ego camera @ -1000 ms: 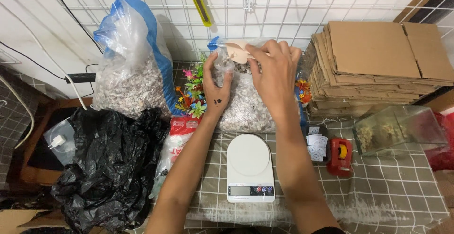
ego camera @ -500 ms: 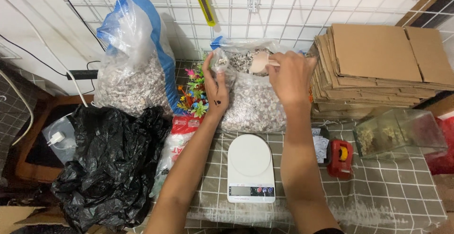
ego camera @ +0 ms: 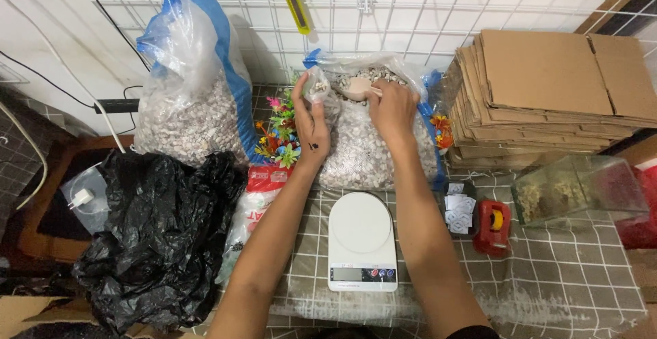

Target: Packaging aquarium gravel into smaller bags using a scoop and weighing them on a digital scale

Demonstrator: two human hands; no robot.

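Clear plastic forms the open sack of pale gravel (ego camera: pixel 363 147) standing against the wire grid wall (ego camera: pixel 410 17), just behind the white digital kitchen scale (ego camera: pixel 361 241). A small clear plastic pouch (ego camera: pixel 316 87) is pinched at the sack's mouth by the left hand (ego camera: pixel 311 123), fingers closed on it. A pale scoop (ego camera: pixel 357 88) is gripped in the closed right hand (ego camera: pixel 391 109), over the gravel. Flattened brown cardboard boxes (ego camera: pixel 547 85) are stacked at the right.

**Your count on the table**

You have two bags of gravel (ego camera: pixel 369 140) (ego camera: pixel 188 116), one scale (ego camera: pixel 361 241), one black bag (ego camera: pixel 154 236), one cardboard stack (ego camera: pixel 540 96), one clear tank (ego camera: pixel 578 190), one red tape dispenser (ego camera: pixel 493 226), one yellow knife (ego camera: pixel 295 0).
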